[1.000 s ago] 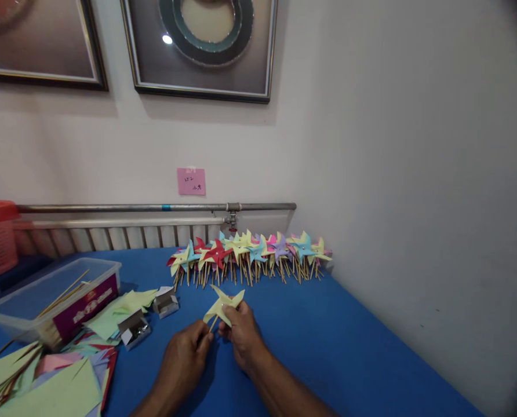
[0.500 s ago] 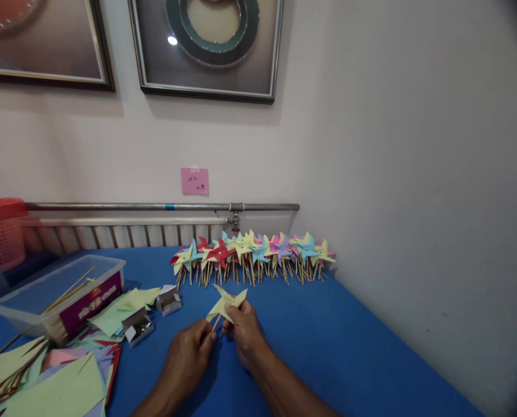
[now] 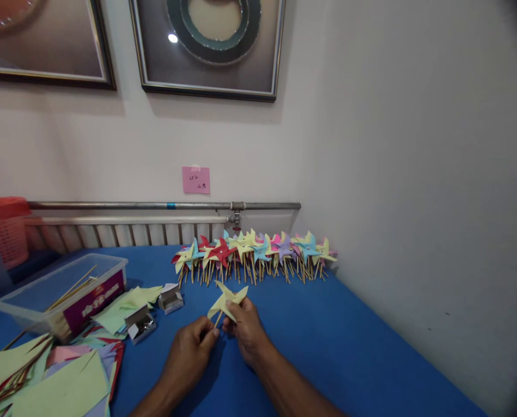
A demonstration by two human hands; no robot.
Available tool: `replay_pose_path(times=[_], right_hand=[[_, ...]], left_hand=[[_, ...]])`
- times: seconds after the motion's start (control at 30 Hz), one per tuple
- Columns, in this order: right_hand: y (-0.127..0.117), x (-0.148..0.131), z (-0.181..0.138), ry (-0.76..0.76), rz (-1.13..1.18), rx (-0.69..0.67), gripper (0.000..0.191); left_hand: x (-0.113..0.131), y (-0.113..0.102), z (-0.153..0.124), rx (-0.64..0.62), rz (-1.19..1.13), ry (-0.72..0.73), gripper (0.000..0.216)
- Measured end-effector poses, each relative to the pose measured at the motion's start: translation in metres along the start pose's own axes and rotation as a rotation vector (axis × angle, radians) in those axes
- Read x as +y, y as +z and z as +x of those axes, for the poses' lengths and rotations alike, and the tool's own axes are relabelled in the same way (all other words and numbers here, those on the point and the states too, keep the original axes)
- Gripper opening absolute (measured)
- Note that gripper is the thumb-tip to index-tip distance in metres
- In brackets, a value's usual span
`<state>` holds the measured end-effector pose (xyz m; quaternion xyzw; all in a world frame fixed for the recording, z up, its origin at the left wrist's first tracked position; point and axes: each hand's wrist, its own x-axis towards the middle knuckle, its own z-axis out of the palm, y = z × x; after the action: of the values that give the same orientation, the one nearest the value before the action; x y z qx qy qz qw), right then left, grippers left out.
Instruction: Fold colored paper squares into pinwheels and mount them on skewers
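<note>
A pale yellow paper pinwheel [image 3: 222,302] on a thin wooden stick is held above the blue table, low in the middle of the head view. My left hand [image 3: 192,347] is closed, pinching the stick just below the blades. My right hand [image 3: 244,327] grips the paper with its thumb pressed on the pinwheel's centre; the fingers behind are partly hidden. Beyond my hands, a long row of finished pinwheels [image 3: 258,249] in yellow, blue, red, pink and purple lies along the back of the table.
To the left are two small open boxes, one [image 3: 140,324] with shiny metal bits and another [image 3: 170,298] behind it. Cut paper sheets [image 3: 62,388] lie at front left. A clear plastic tub [image 3: 110,266] holds sticks. A red basket [image 3: 6,231] and the wall [image 3: 415,174] border the table.
Both hands stay around the pinwheel in nearly the same place. The whole view has shifted very slightly; nothing was let go or picked up.
</note>
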<state>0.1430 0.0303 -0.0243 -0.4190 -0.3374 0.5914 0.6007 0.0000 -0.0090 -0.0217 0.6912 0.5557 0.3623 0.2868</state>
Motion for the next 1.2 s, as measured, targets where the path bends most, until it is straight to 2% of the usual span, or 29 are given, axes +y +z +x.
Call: replay_pose_path(times=[0.23, 0.5, 0.7, 0.87, 1.0, 1.2], right_hand=[[-0.004, -0.004, 0.005, -0.015, -0.003, 0.036, 0.046], [-0.004, -0.008, 0.003, -0.053, -0.018, 0.02, 0.042], [-0.006, -0.008, 0.002, -0.044, -0.049, -0.045, 0.05], [-0.002, -0.002, 0.0, -0.028, -0.248, -0.137, 0.053], [0.002, 0.001, -0.003, -0.105, -0.326, -0.146, 0.045], [0.003, 0.002, -0.015, -0.139, -0.547, -0.254, 0.018]], left_hand=[[-0.005, -0.001, 0.005, -0.079, -0.085, -0.056, 0.033], [-0.005, -0.005, 0.004, -0.018, 0.024, -0.02, 0.026], [-0.007, -0.003, 0.011, 0.037, -0.215, -0.125, 0.028], [-0.008, -0.004, 0.018, 0.106, -0.429, -0.241, 0.035], [-0.009, -0.008, 0.021, 0.122, -0.531, -0.301, 0.038], [-0.008, -0.012, 0.023, 0.157, -0.609, -0.304, 0.037]])
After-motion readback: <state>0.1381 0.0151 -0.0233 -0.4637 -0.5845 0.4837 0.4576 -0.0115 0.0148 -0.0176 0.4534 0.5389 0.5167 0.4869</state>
